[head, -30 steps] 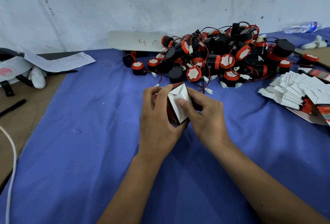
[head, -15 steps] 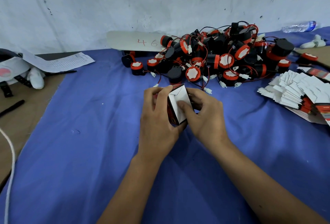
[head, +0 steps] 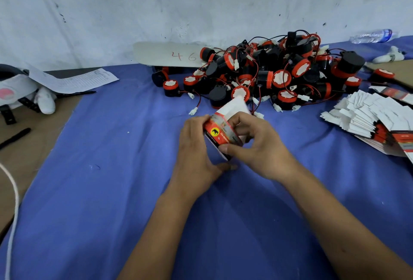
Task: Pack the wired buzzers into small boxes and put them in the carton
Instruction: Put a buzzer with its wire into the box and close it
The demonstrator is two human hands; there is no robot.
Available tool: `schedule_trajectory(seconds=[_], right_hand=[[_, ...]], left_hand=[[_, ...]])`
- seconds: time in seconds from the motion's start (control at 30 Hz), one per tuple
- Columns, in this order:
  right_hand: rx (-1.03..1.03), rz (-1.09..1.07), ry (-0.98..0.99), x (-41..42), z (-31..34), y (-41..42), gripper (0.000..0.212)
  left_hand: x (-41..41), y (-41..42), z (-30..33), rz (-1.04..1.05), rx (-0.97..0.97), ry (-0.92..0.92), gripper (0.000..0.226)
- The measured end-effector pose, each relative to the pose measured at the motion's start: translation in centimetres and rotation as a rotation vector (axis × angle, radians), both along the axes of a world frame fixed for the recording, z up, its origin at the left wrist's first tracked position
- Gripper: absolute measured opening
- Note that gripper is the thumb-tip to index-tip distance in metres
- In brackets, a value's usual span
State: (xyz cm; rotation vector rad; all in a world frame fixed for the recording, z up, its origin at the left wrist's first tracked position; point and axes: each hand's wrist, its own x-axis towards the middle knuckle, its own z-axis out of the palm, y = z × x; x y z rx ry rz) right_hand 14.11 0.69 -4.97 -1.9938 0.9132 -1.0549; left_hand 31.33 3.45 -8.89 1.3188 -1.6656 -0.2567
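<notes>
Red-and-black printed card makes up the small box (head: 220, 133) you hold just in front of the buzzer heap (head: 270, 74), above the blue cloth (head: 107, 190). Your left hand (head: 196, 152) curls round its left side; your right hand (head: 252, 143) pinches it from the right, thumb on the near corner. Its white flap (head: 235, 106) stands open toward the heap, so this box looks folded up but not closed, and you cannot tell whether a buzzer is inside. Most of the work seems left: the heap behind the box is large and tangled in wires, and the stack of flat boxes (head: 366, 116) right of the heap is thick. No carton shows, so nothing counts as packed away yet
</notes>
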Motion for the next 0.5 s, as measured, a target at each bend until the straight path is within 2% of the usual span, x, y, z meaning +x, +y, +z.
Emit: schedule_trajectory(seconds=[0.07,0.1,0.17,0.23,0.33,0.43,0.5], right_hand=[[-0.353,-0.201,0.372,0.0,-0.5,-0.2,0.023],[-0.441,-0.244,0.537,0.0,-0.4,-0.4,0.022],[-0.416,-0.233,0.795,0.5,-0.3,-0.3,0.03],[-0.382,-0.18,0.876,1.3,-0.5,-0.1,0.044],[-0.444,-0.143,0.919,2.0,-0.4,0.1,0.049],[-0.491,-0.118,0.987,2.2,-0.2,0.1,0.046],[-0.459,-0.115,0.96,2.1,-0.3,0.4,0.048]], left_hand=[[0.3,0.3,0.1,-0.032,0.077,-0.055,0.097],[0.5,0.6,0.3,-0.065,0.13,-0.007,0.092],[0.6,1.0,0.7,-0.152,0.224,0.217,0.073],[0.2,1.1,1.1,-0.194,0.227,0.424,0.05],[-0.7,0.7,1.1,-0.061,0.179,0.519,0.024],[-0.9,-0.2,0.6,0.086,0.193,0.493,0.03],[-1.2,-0.8,0.4,0.169,0.205,0.493,0.031]])
